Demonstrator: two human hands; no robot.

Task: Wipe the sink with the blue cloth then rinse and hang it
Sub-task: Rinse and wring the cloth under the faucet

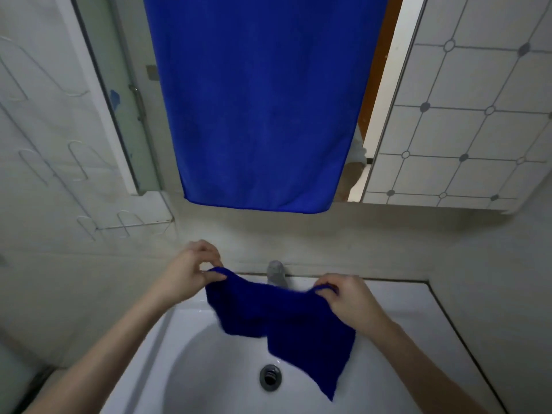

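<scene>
Cloth first: small dark blue microfibre cloth [286,318], held up in the air over the white ceramic sink [191,369], just in front of the grey tap [276,273]. Hangs from the upper edge, sagging in the middle, with one lower corner pointing down, just right of the round dark drain [270,377]. Seems to be free of the basin, though hard to say for that lowest corner.

Pinched at the upper left corner by the left hand [191,268], between thumb and curled fingers, and at the upper right corner by the right hand [346,297] in the same way. Both closed on fabric only, nothing else held.

Looks very soft and light, with no stiffness at all; droops and folds wherever not supported. Cannot tell from this view whether wet or dry; if wet, probably heavier, clinging and dripping. Not fragile, and likely not slippery, thanks to the fuzzy pile.

For spreading and hanging, best taken as now, at two corners of one hem, so as to fall flat. For wiping, better bunched into one palm and pressed against the basin wall. Appears to be a spreading-out step; cannot judge whether before wiping or before hanging.

Above, a large blue towel [263,100] hanging down in front of the mirror [448,115]. On the left wall, a thin wire rack [89,222], perhaps a possible place for hanging.
</scene>
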